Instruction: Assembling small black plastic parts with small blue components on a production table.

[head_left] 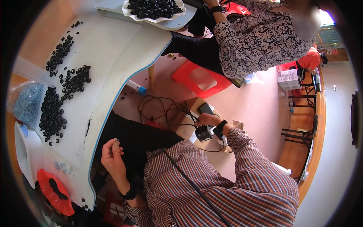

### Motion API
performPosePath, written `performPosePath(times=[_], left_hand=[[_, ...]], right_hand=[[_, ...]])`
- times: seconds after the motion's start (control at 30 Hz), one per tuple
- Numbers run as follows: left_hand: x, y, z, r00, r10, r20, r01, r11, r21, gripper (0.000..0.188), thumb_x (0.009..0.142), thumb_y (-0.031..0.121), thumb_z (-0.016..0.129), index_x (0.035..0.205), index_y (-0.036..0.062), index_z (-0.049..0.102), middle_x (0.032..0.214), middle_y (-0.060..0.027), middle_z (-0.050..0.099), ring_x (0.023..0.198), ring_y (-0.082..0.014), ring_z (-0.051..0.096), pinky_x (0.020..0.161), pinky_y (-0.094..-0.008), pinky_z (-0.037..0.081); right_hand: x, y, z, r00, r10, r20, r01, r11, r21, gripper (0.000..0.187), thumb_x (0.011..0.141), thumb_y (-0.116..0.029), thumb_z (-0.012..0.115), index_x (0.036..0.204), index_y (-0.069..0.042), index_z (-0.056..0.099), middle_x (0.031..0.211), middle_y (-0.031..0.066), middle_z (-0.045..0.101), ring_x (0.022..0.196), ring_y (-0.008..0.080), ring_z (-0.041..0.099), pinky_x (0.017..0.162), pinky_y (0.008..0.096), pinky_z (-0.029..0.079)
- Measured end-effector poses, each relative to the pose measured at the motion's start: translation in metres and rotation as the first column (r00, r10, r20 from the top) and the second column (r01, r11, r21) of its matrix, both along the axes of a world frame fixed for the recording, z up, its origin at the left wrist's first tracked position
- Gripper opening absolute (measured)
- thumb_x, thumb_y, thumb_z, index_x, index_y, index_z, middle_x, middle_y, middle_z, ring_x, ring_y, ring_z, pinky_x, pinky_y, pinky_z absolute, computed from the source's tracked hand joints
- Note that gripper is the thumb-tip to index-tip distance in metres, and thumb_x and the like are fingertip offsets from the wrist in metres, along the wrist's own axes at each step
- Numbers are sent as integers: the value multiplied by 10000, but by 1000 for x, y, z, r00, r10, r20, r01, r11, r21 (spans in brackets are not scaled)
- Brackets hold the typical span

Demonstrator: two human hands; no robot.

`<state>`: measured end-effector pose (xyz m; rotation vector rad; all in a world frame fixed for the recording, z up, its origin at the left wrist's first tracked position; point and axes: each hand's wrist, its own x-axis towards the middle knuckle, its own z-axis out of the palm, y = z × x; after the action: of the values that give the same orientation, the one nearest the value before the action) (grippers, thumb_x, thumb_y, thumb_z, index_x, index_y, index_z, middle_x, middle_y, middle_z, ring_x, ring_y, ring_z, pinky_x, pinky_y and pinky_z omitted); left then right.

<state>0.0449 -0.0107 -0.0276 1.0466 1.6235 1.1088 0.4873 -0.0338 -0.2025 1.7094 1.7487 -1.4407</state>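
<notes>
My right hand (208,120) reaches down beside my right thigh, fingers closed around a black cable (191,113). Just beyond those fingers a flat black device (205,109) lies on a cardboard box (186,131). A black block with a white side (204,133), plug-like in shape, is right below the hand. My left hand (114,156) hovers over my lap near the table edge, thumb and fingers pinched together. Something small and greyish shows at its fingertips, too small to name.
On the white table (109,56) lie heaps of black beads (51,113), a bag of blue-grey beads (28,102) and a red dish (56,191). A white plate of black beads (153,9) stands farther off. A person in a patterned shirt (261,45) sits opposite, near a red stool (200,81).
</notes>
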Motion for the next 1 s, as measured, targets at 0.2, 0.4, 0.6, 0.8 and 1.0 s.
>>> performPosePath(times=[0.2,0.4,0.6,0.8,1.0], left_hand=[[0,1,-1,1000,-9,-27,8,1000,-7,126,942,89,603,1017,4,657,861,-14,630,692,-60,557,590,-183,451],[1,0,-3,999,-20,-27,20,1000,-6,129,939,90,609,1025,9,661,870,-15,637,696,-55,557,589,-178,452],[4,-1,0,999,-37,-36,37,999,-9,132,941,96,609,1029,14,662,873,-16,642,697,-52,559,586,-177,454],[6,-3,1,998,-34,-57,34,999,-9,134,946,106,605,1026,16,663,869,-16,642,697,-54,560,585,-179,454],[9,-3,1,996,-32,-82,30,999,-27,137,947,109,604,1030,16,661,864,-17,644,698,-54,562,589,-181,457]], right_hand=[[21,-43,-37,990,112,87,-103,989,-110,435,835,-451,590,877,-39,724,773,132,686,750,261,653,692,379,498],[31,-64,-50,978,167,127,-149,980,-135,416,789,-412,625,896,-20,712,818,167,679,791,301,647,716,397,483],[45,-81,-85,951,256,174,-250,966,-56,452,773,-438,609,818,-3,725,786,176,681,797,317,657,737,404,511],[48,-85,-89,954,170,246,-164,985,-44,427,747,-414,629,888,-19,709,828,193,678,817,327,660,728,416,514],[54,-82,-96,927,216,307,-232,973,18,365,715,-355,718,897,-40,713,831,172,667,833,339,652,747,386,531]])
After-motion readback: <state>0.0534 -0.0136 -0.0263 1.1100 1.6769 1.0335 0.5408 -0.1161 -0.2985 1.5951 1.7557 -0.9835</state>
